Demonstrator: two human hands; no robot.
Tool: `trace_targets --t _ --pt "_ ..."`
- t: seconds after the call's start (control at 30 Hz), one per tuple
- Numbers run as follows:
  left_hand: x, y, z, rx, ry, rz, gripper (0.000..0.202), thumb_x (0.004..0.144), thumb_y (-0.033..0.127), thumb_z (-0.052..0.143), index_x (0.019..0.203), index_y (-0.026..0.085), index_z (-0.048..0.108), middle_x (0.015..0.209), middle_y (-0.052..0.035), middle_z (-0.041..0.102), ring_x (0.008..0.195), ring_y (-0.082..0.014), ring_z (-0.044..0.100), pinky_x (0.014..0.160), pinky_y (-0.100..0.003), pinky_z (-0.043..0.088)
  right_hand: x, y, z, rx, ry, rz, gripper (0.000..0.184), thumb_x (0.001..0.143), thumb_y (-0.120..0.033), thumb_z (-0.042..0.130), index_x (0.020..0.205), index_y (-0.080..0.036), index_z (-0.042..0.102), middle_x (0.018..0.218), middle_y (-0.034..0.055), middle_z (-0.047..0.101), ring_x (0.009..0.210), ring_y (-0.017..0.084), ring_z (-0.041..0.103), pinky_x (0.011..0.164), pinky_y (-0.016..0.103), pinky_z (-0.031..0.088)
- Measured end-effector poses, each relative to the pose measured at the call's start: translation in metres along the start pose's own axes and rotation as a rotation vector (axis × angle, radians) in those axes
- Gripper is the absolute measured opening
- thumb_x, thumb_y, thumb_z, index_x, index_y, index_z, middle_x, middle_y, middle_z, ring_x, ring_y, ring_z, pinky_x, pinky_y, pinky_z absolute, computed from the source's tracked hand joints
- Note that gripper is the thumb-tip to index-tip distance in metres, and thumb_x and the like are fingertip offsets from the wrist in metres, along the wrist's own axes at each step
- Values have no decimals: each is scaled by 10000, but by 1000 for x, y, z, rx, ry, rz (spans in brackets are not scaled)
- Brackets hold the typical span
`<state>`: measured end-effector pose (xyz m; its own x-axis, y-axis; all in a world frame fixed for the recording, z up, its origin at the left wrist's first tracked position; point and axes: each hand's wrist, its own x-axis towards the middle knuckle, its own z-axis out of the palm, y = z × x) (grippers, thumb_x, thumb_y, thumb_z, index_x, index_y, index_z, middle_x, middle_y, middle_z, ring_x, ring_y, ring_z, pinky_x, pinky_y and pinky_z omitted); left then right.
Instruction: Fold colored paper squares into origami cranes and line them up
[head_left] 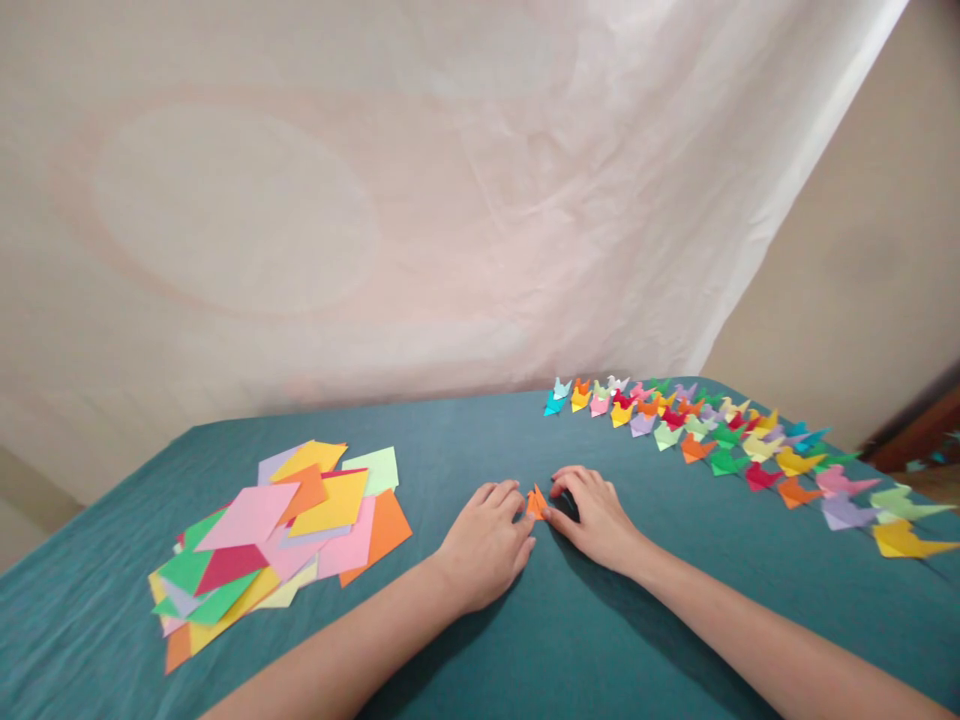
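Observation:
Between my two hands, on the green cloth, is a small orange folded paper (536,503) with pointed tips standing upward. My left hand (487,540) rests on the cloth with its fingers bent, and its fingertips hold the left edge of the paper. From the other side, the curled thumb and forefinger of my right hand (592,515) meet the paper's right edge. The fingertips partly cover the paper, so its full shape is hidden.
A loose pile of coloured paper squares (247,518) lies on the left of the cloth-covered table (465,440). Rows of several small folded paper birds (697,448) stand along the right. A pale hanging sheet (420,200) closes off the back.

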<state>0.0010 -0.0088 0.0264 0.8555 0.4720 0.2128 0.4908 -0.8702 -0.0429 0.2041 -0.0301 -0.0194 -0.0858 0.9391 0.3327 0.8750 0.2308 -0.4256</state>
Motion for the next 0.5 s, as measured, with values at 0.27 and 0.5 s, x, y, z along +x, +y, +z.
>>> trace_targets --t 0.27,0.5 --pt "1 4 12 40 34 10 304 878 343 481 1100 150 557 1133 -111 564 1204 -253 417 1018 -408 299 -2 -2 -3 2 9 -28 172 857 -383 506 893 -221 550 1065 64 563 987 222 489 807 373 371" --pt "0 5 15 -19 57 -14 276 870 329 503 1073 154 570 1102 -103 565 1183 -242 432 1000 -394 355 -3 -6 -2 -16 26 -47 177 875 -381 479 891 -218 547 1037 66 576 964 225 498 811 374 370"
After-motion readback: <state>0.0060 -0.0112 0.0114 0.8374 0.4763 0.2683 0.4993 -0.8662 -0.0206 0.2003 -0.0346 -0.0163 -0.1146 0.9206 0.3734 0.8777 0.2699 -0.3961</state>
